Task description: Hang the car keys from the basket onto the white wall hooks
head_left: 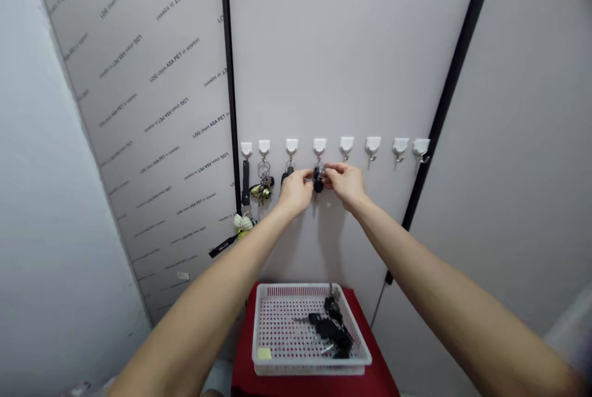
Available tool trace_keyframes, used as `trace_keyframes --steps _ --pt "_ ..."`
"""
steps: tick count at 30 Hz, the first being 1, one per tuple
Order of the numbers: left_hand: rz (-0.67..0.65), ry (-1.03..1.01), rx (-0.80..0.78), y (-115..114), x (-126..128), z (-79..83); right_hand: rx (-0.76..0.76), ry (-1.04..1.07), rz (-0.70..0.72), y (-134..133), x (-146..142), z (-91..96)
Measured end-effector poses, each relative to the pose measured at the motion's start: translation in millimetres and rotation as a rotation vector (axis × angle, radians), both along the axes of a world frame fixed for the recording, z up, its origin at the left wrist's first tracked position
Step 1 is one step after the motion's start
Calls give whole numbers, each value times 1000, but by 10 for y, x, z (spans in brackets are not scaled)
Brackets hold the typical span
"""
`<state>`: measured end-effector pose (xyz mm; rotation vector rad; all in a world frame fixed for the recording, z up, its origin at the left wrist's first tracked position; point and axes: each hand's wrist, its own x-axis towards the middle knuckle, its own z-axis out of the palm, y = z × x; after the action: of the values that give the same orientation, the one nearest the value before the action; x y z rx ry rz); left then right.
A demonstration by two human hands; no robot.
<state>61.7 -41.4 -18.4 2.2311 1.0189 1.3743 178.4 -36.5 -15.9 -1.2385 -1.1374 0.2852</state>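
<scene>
While both arms are raised to the wall, a black key fob (318,182) under the fourth white hook (319,147) is pinched by left hand (296,190) and right hand (345,181); more keys (332,328) are seen in a white basket (277,357) below

Both bare arms reach forward and up from the lower corners of the view, nearly straight at the elbow, the forearms converging. The left grip (296,190) is curled with knuckles outward, thumb and fingertips pinched toward the right. The right grip (345,182) faces it at the same height, wrist slightly bent, fingers pinched leftward, so the two sets of fingertips almost meet.
</scene>
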Motion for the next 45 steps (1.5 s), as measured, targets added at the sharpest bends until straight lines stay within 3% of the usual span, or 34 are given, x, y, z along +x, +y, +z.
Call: trace_keyframes --steps 2,4,8,10,12,15,21,27,32,35,39,42,45 --pt "-24 19 -13 -72 -105 -266 4 -124 -37 -98 70 -235" --pt "-48 50 -108 -134 -204 -646 -84 -292 15 -246 124 -587" --pt "-62 163 -445 -272 -261 -1547 -493 -729 290 -608 162 -1454" --pt "-94 251 -544 -361 -214 -1933 -653 -936 349 -753 166 -1824" --pt "-117 359 -573 -443 -147 -2215 -716 -1076 322 -840 173 -2080" --pt "-95 486 -529 -511 -67 -2443 -724 -1153 250 -882 167 -2240" --pt "-35 597 -413 -492 -40 -2525 -779 -1207 207 -868 40 -2212" --pt "60 670 -485 -479 -48 -2494 -721 -1194 147 -872 -39 -2271" --pt "-7 333 -513 -461 -65 -2478 -615 -1046 155 -872 -18 -2288" --pt "-92 74 -515 -451 -85 -2438 -518 -828 260 -829 -3 -2257" --pt "-148 -68 -481 -434 -136 -2280 -477 -432 507 -749 8 -2171" --pt "-121 -27 -371 -411 -188 -2082 -465 -230 504 -709 21 -2012" --pt "-55 56 -218 -382 -215 -1822 -470 -150 469 -683 49 -1707"
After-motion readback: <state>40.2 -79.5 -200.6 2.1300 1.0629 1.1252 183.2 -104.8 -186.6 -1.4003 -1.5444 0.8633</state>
